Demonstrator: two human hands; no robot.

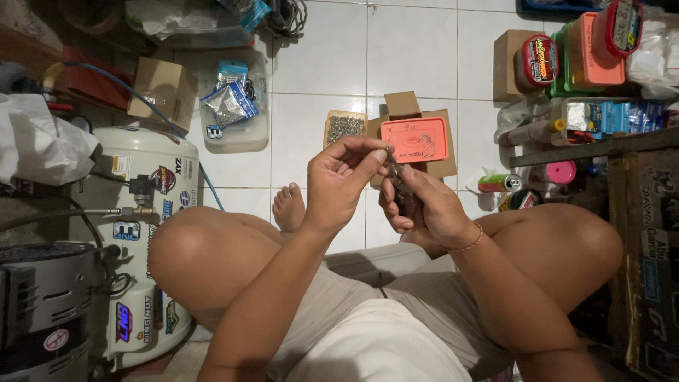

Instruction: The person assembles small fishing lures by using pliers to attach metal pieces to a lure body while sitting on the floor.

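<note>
Fingers of the left hand pinch shut on the top end of a small dark part, thumb against fingertips. Just below them, the right hand curls closed around the same part's lower end, so both hands meet on it. Beyond the fingertips, on the white tiled floor, sits an orange lid on a cardboard box, with a tray of small screws beside it.
</note>
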